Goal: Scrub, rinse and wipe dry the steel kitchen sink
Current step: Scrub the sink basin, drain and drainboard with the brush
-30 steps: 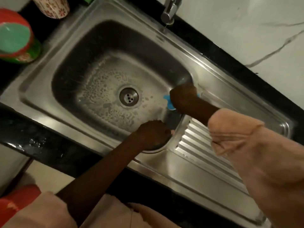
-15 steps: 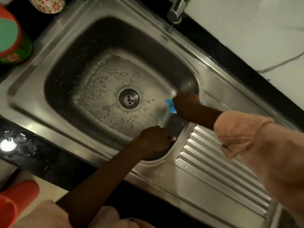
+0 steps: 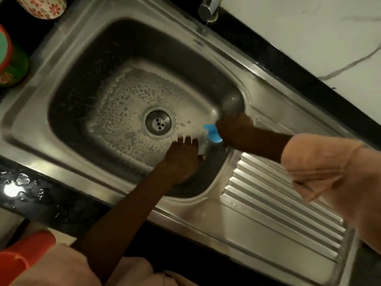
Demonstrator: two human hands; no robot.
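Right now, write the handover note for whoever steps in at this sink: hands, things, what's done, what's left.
Right hand: down at the right end of the basin, gripping a blue scrubber against the floor by the wall.
Left hand: fingers straight, resting flat on the basin floor just right of the drain, holding nothing.
Sink: the floor is covered in suds around the drain; the walls look dull and streaked. The tap at the top shows no stream.
Done: soaping and scrubbing of the floor well under way.
Left: finish the right end and walls, the drainboard, then rinse and wipe dry.
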